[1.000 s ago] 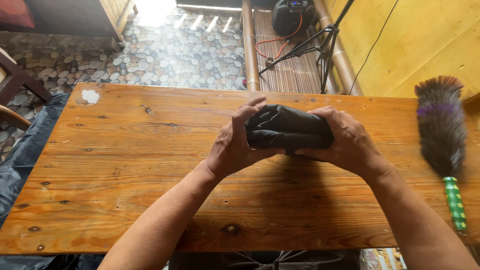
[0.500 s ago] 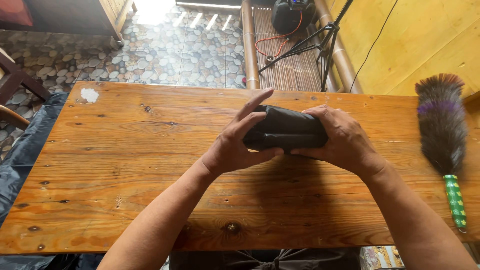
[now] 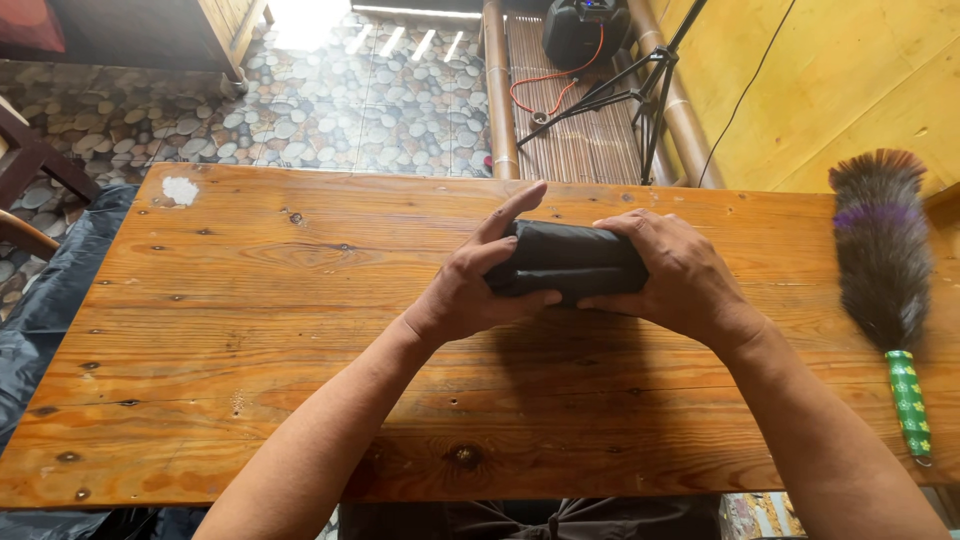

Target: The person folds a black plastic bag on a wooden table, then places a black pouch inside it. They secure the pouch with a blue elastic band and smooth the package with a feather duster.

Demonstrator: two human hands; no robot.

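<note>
A black rolled bundle, like folded cloth or plastic, lies crosswise on the wooden table near its middle. My left hand grips the bundle's left end, thumb underneath at the front and fingers stretched up over the far side. My right hand covers its right end, fingers curled over the top. Both hands press it together from either side, and the middle of the bundle shows between them.
A feather duster with a green patterned handle lies along the table's right edge. Black sheeting hangs at the left. Beyond the table are a pebble-tiled floor, bamboo poles, a tripod stand and a dark device with a red cable.
The bundle looks tighter and flatter than a second ago. My left fingers have straightened and risen over its far side. Both hands stay at the same spot on the table.
</note>
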